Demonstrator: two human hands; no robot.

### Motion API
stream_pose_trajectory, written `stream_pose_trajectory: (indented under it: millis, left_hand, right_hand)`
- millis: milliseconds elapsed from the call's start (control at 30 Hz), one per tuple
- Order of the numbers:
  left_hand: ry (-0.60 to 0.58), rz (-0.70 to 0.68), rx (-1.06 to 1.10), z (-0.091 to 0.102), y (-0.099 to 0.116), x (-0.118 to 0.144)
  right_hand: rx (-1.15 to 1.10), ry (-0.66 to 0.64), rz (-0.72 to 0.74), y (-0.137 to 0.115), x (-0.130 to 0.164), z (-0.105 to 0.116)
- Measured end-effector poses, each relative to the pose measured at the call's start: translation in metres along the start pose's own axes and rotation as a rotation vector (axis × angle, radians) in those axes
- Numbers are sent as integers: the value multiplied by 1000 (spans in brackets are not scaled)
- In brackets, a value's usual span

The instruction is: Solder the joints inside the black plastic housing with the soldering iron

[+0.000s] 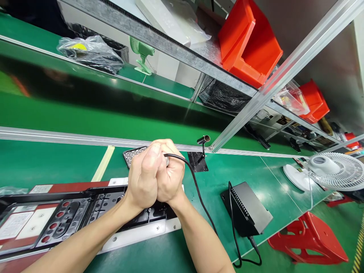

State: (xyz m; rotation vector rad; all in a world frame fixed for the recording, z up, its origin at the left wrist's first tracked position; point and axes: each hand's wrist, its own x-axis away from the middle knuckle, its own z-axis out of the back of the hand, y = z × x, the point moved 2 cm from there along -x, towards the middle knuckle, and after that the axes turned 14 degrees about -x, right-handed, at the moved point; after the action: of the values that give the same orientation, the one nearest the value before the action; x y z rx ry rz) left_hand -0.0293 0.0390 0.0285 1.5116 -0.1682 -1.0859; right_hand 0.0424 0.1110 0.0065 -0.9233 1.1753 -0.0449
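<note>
Green matting covers the long workbench (250,178), with a glossy green conveyor band (85,110) running behind an aluminium rail, and red plastic bins (247,41) tilted on the shelf above; a white desk fan (332,174) and a red plastic stool (309,237) sit off to the right.

From the head camera, the left hand (143,180) and the right hand (170,178) are wrapped together around a tool that is almost wholly hidden inside them; both are closed tight on it, the left folded over the right, a grip that looks meant to steady it and press it downward. Only a grey end of the cabled hand tool (166,160) shows between the knuckles, where a black cable (199,197) leaves to the right and falls in a curve toward a black power box (246,212) lying on the mat.

The tool's long axis seems to stand roughly upright, its working end pointing down, though the tip cannot be seen; it hangs over the right end of a long black plastic panel with red-ringed holes (71,216), which lies lengthways left to right in a white fixture (142,233); this keeps the panel flat and still under the hands. A small black tray of silvery screws (133,153) sits just behind the hands, within easy reach.
</note>
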Motion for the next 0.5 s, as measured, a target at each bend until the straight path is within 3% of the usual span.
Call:
stream_pose_trajectory:
  millis: [500]
  left_hand:
    - [-17,-24,7,0,3,-2]
  right_hand:
    - [-1,-10,-4,1,0,-1]
